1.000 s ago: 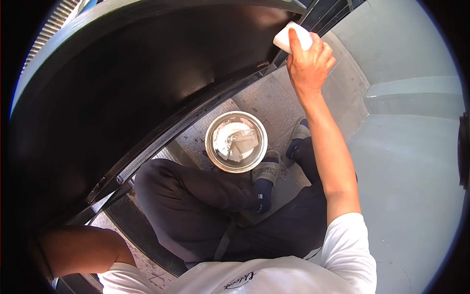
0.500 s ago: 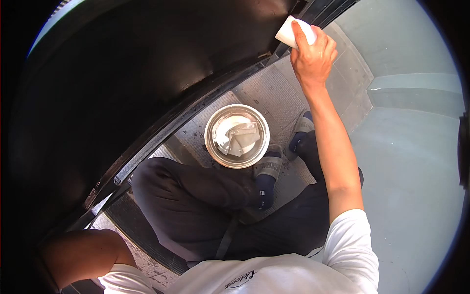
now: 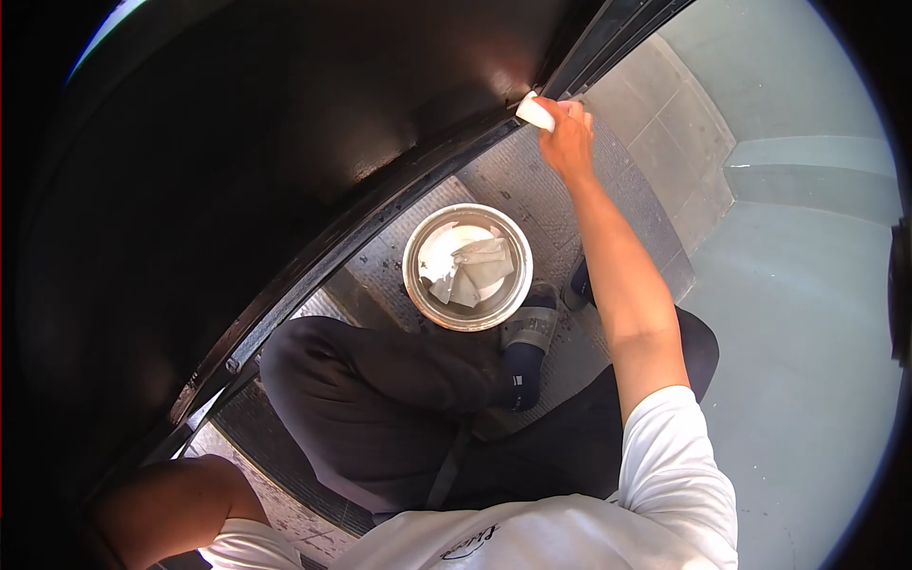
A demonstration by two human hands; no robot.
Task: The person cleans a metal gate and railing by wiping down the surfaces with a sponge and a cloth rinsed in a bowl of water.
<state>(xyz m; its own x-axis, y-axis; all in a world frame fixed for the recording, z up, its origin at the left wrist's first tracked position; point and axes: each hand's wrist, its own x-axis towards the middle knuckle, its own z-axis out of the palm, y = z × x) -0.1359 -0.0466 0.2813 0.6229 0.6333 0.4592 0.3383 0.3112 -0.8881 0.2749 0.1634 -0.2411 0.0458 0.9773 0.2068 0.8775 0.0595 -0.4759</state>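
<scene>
My right hand (image 3: 568, 138) is closed round a white sponge (image 3: 536, 112), thumb on top. It presses the sponge against the lower edge of a large black glossy panel (image 3: 285, 142), near the corner where the panel meets a dark frame (image 3: 608, 47). Of my left arm (image 3: 180, 508) only a part shows at the lower left; the hand itself is out of sight behind the dark edge. Between my right arm and the panel stands a round bucket (image 3: 411, 275) with water and a folded grey cloth (image 3: 480, 263) in it.
My bent legs (image 3: 380, 366) and a sandalled foot (image 3: 528, 332) lie just below the bucket. The floor (image 3: 513, 180) is ribbed and spotted with wet marks. A pale grey-green wall (image 3: 798, 332) curves along the right side.
My right hand has moved down and left with the sponge, from up by the frame to the panel's lower edge. The bucket has stayed in place.
</scene>
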